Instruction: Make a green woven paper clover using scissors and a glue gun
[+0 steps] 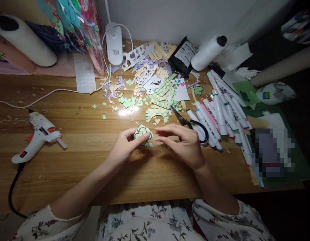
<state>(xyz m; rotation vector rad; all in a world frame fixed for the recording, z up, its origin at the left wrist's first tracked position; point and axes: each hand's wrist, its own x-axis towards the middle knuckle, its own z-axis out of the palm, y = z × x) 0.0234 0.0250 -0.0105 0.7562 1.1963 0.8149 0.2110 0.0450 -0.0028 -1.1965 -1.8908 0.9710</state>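
My left hand [126, 144] pinches a small round piece of woven green and cream paper strips [142, 132], thumb under it and forefinger on top, just above the wooden desk [69, 167]. My right hand [183, 142] hovers right beside the woven piece, fingers held together and pointing left, fingertips almost touching it. I cannot make out whether those fingertips hold a tiny scrap. A small green paper square [150, 145] lies on the desk under the fingers.
A heap of cut paper strips and squares [155, 97] lies behind the hands. Black-handled scissors [192, 125] and several markers [225, 113] lie to the right. A white glue gun [38, 135] rests at the left, a lamp base [114, 45] at the back.
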